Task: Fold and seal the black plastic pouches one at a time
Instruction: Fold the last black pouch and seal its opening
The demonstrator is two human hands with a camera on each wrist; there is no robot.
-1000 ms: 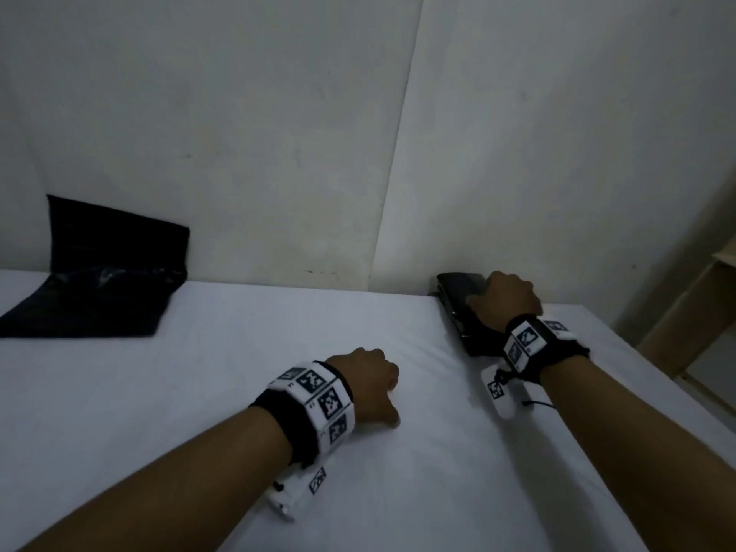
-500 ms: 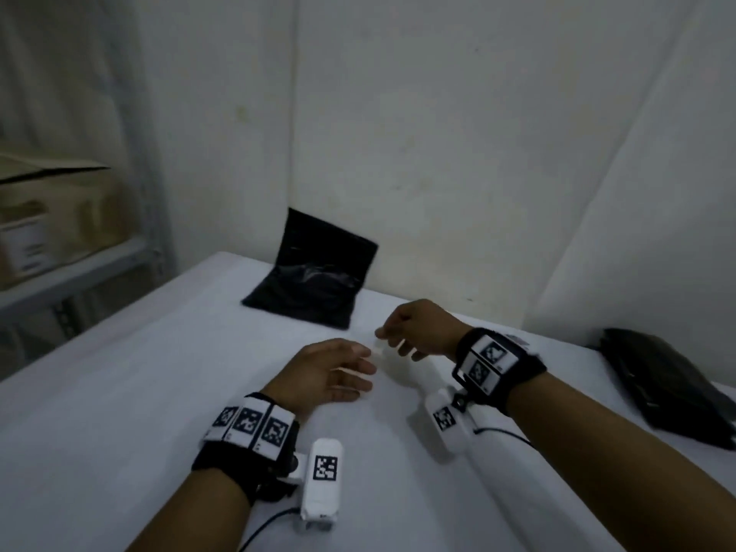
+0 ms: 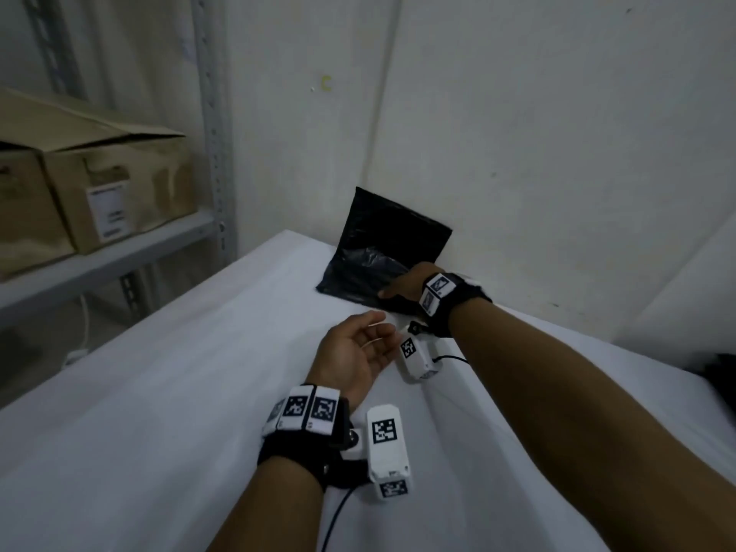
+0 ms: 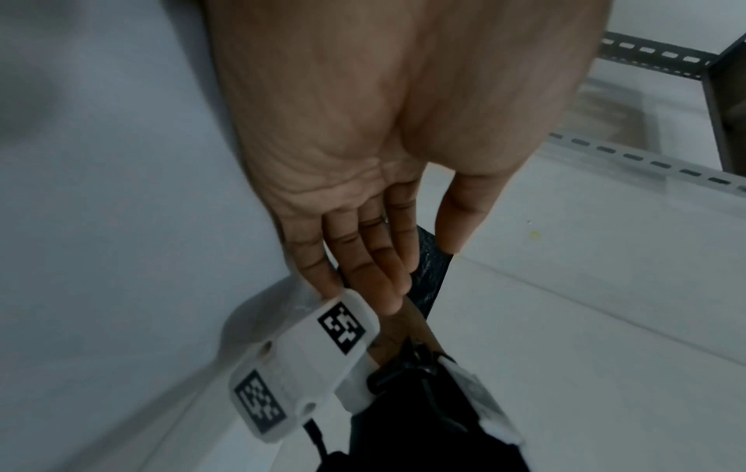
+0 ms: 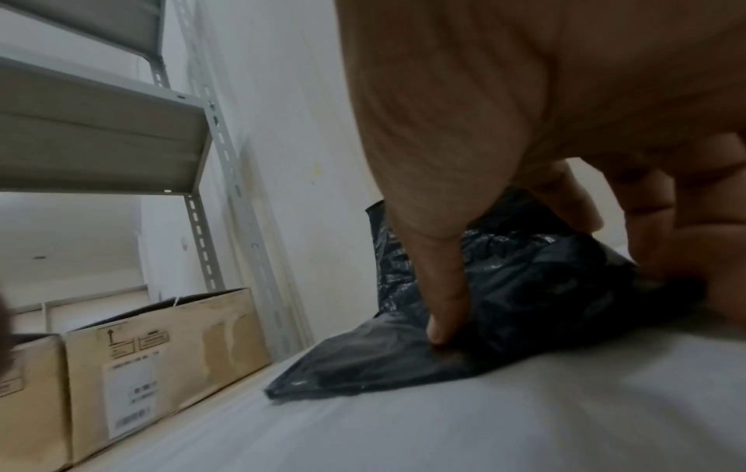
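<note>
Fingers (image 5: 446,306) of right hand (image 3: 406,286) pinch pouch (image 3: 382,249) edge.

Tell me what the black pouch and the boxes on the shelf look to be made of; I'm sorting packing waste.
The black pouch looks like thin plastic film: glossy, crinkled, buckling under the right hand. The boxes look like plain brown cardboard: matte, creased flaps, white paper labels. Neither can be confirmed by sight alone.
</note>
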